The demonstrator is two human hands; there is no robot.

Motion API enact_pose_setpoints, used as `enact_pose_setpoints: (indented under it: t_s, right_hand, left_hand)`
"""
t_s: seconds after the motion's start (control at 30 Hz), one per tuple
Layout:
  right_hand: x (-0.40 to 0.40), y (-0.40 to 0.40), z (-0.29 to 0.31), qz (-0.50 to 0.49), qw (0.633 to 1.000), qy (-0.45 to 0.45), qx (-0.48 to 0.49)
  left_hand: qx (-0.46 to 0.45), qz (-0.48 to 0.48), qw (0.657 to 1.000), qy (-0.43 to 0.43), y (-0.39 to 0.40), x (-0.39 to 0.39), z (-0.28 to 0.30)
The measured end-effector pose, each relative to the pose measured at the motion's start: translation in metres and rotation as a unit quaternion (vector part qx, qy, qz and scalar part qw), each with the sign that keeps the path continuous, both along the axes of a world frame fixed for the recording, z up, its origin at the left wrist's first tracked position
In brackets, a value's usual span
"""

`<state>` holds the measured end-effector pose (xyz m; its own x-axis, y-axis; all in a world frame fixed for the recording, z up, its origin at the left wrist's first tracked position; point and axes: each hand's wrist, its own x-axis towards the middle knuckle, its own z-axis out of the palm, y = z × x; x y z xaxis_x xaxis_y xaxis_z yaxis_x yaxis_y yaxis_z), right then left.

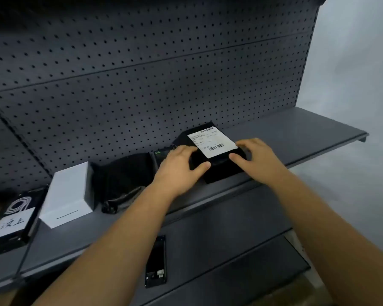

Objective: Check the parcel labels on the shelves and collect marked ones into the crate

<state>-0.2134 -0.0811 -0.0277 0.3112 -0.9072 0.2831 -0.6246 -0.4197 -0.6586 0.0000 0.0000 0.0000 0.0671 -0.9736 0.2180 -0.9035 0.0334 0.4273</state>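
Label check on a grey shelf [296, 129] backed by pegboard [142, 74]. The black parcel [217, 171] lay flat near the shelf's front edge, its white shipping label [211, 141] facing up with barcodes at both ends. To read the label well, the parcel was best steadied from both sides and tipped toward the eyes without covering the print; whether it bore a mark could not be judged, the text being too small. The left hand [181, 162] curled around the parcel's left edge, thumb on the near side. The right hand [254, 155] gripped the right edge likewise. No crate was in view. A white box [66, 193] stood further left.
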Motion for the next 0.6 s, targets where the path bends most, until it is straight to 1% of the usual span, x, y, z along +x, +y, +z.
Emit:
enact_pose_setpoints:
  t_s: [0.03,0.1,0.13,0.2,0.27,0.37,0.5,0.6]
  right_hand:
    - [0.001,-0.006,-0.002,-0.007,1.0,-0.014,0.007]
    - [0.001,-0.015,-0.003,-0.016,0.999,-0.003,0.042]
    - [0.002,-0.016,-0.002,-0.011,0.997,0.007,0.075]
    - [0.002,-0.023,-0.003,0.014,0.989,0.0,0.145]
    - [0.002,-0.027,-0.001,0.032,0.98,-0.013,0.196]
    - [0.0,-0.03,-0.003,0.041,0.971,-0.033,0.233]
    - [-0.005,-0.027,-0.007,0.067,0.963,-0.074,0.249]
    - [-0.005,-0.022,-0.011,0.076,0.963,-0.108,0.237]
  left_hand:
    - [0.01,0.013,1.0,0.001,-0.008,-0.002,-0.001]
    - [0.041,0.047,0.998,-0.025,-0.02,-0.007,-0.002]
    - [0.073,0.06,0.995,-0.037,-0.023,-0.009,-0.001]
    - [0.116,0.073,0.99,-0.03,-0.034,-0.012,-0.005]
    - [0.133,0.071,0.988,0.014,-0.04,-0.01,-0.009]
    - [0.137,0.06,0.983,0.105,-0.043,-0.007,-0.013]
    - [0.14,0.025,0.976,0.167,-0.041,-0.004,-0.011]
    - [0.137,-0.001,0.971,0.198,-0.036,-0.002,-0.011]
